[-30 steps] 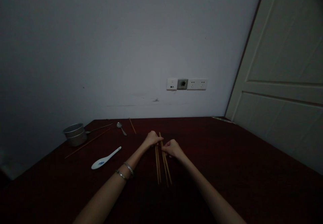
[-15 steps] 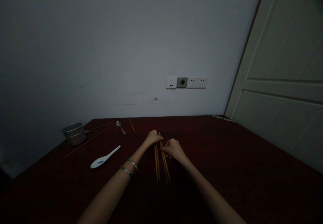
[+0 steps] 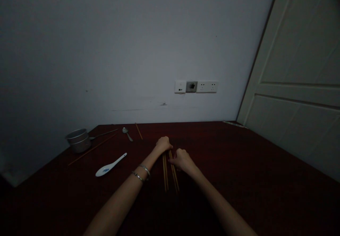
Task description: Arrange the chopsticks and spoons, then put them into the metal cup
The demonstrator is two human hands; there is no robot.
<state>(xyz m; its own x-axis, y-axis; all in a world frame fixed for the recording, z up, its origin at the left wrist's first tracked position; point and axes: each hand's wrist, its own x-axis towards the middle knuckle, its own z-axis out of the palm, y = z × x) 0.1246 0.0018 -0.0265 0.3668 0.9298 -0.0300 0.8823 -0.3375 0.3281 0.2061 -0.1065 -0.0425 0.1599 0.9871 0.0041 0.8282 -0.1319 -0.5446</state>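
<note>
Several wooden chopsticks [image 3: 170,174] lie side by side on the dark red table [image 3: 239,165], pointing away from me. My left hand [image 3: 164,144], with two bracelets on its wrist, rests with curled fingers over their far ends. My right hand [image 3: 181,159] pinches the right-hand pair a little nearer to me. The chopsticks' far tips are hidden under my left hand.
At the far left stands a small metal pot [image 3: 78,140] with a long chopstick [image 3: 91,149] beside it. A white ceramic spoon [image 3: 110,165], a metal spoon [image 3: 127,134] and a single chopstick [image 3: 138,131] lie on the table. Wall sockets [image 3: 196,86] and a door [image 3: 297,83] are behind.
My left hand slid a little forward and right, now covering the chopsticks' far tips. My right hand stayed on the right-hand pair; the bundle shifted slightly.
</note>
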